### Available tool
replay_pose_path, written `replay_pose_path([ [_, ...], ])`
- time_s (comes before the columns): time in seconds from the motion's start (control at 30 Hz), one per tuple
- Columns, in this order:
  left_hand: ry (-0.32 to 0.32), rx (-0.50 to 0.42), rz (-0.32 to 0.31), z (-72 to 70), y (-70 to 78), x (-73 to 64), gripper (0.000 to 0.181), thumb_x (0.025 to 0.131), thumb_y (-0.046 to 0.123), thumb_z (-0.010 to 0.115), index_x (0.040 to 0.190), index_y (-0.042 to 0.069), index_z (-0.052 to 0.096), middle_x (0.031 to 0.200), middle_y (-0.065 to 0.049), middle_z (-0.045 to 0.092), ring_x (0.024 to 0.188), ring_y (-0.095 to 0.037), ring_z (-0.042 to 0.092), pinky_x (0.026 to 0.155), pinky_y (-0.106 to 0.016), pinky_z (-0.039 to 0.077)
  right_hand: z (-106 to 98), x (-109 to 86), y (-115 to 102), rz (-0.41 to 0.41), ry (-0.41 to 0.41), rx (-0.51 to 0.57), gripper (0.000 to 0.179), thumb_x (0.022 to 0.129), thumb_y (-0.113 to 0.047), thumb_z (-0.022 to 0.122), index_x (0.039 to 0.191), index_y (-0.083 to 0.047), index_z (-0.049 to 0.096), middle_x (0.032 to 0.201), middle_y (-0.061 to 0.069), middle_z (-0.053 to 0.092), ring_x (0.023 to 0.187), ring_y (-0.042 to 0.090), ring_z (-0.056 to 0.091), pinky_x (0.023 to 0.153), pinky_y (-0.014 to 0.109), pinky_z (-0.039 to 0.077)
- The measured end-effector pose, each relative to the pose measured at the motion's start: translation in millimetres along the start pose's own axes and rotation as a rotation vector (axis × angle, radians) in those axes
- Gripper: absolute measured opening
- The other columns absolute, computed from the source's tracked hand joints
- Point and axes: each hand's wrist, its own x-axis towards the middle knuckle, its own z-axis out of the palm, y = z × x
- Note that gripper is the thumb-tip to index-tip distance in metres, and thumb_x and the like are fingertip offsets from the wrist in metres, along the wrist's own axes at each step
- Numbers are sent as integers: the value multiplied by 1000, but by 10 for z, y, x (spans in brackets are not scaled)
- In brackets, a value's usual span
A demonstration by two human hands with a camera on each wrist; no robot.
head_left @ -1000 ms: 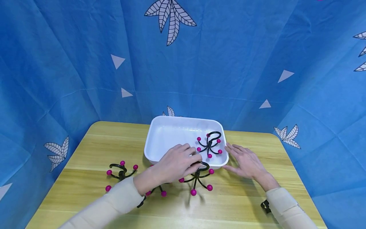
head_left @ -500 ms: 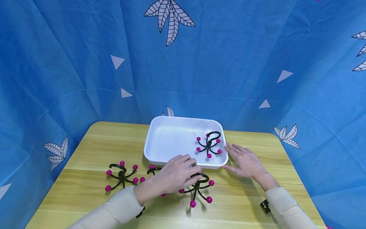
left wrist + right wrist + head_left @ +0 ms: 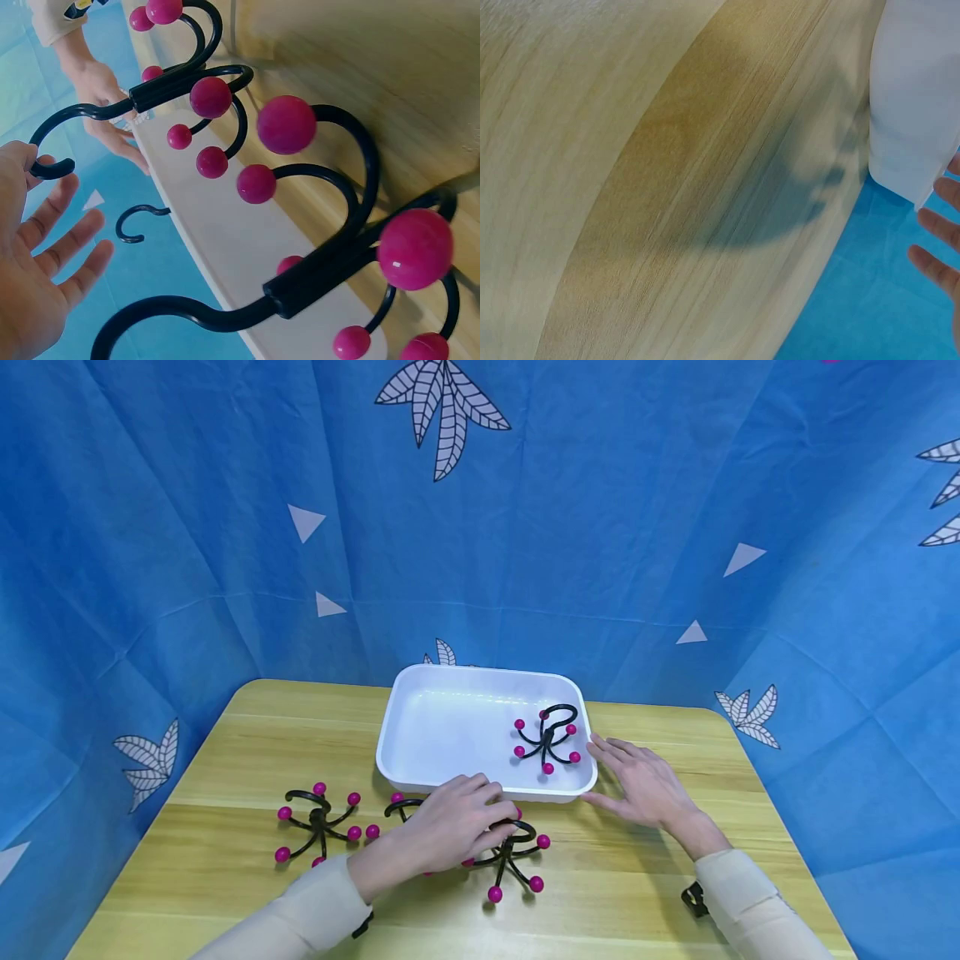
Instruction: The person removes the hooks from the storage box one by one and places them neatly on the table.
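My left hand [image 3: 457, 827] pinches the curved top of a black multi-arm hook [image 3: 506, 852] with pink ball tips, between thumb and forefinger. That hook stands upright in front of the tray, its balls at or just above the tabletop. In the left wrist view the same hook [image 3: 169, 88] shows, the other fingers spread loosely. A like hook [image 3: 547, 739] lies in the right part of the white tray [image 3: 457, 792]. Just left of my left hand, another hook [image 3: 403, 804] is partly covered by it. My right hand [image 3: 637, 783] rests its straight fingers against the tray's right side.
Farther left on the wooden table [image 3: 300, 727] stands another such hook [image 3: 318, 818]. A blue patterned cloth [image 3: 600, 527] hangs behind and beside the table. The tray sits near the table's back edge.
The held hook has come down from the tray's front rim toward the person, then a little left, with my left hand. My right hand and the tray have stayed put.
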Motion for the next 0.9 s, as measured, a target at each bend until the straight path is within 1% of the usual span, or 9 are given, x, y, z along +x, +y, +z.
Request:
replay_pose_path([
  [0.13, 0, 6, -4, 13, -27, -39, 23, 108, 40, 57, 119, 28, 74, 108, 9, 74, 101, -11, 65, 89, -28, 57, 2, 2, 2, -2, 5, 4, 87, 88, -70, 70, 154, -15, 54, 160, 10, 54, 143, 41, 57, 113, 64, 48],
  [0.3, 3, 38, -8, 5, -59, -76, 26, 108, 42, 57, 121, 27, 74, 109, 8, 74, 102, -12, 66, 91, -29, 58, 10, -4, 7, -6, 20, -3, 87, 88, -71, 69, 154, -15, 55, 159, 11, 55, 141, 41, 58, 112, 64, 49],
  [0.43, 20, 56, -15, -7, -81, -110, 23, 107, 41, 59, 120, 27, 73, 106, 8, 73, 100, -11, 65, 89, -28, 58, 13, -9, 8, -5, 24, -10, 87, 88, -71, 69, 153, -15, 55, 159, 11, 56, 140, 42, 59, 111, 64, 49],
  [0.73, 69, 53, -31, 11, -124, -161, 17, 103, 37, 67, 116, 27, 73, 101, 9, 71, 95, -11, 63, 82, -27, 56, 13, -1, 5, 7, 5, -17, 87, 88, -72, 69, 154, -16, 55, 158, 12, 56, 141, 42, 58, 111, 65, 49],
  [0.9, 66, 52, -45, 0, -134, -165, 18, 105, 39, 64, 115, 27, 73, 102, 8, 71, 95, -12, 64, 82, -27, 57, 1, 0, -3, 3, -1, -12, 87, 89, -72, 68, 155, -15, 54, 159, 11, 56, 142, 41, 58, 112, 64, 49],
])
